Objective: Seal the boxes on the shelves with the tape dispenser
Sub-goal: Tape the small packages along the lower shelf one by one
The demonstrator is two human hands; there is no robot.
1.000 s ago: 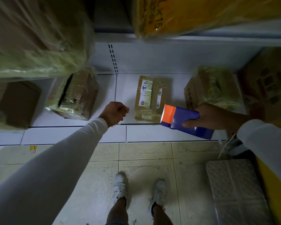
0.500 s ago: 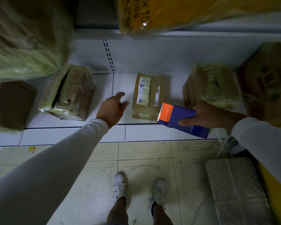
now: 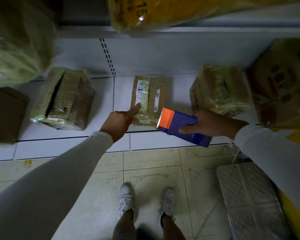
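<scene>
On the white bottom shelf, a flat taped box lies between two plastic-wrapped boxes. The left hand reaches onto its near left corner, fingers extended, thumb on the label. The right hand grips the blue-and-orange tape dispenser just beside the box's right edge.
</scene>
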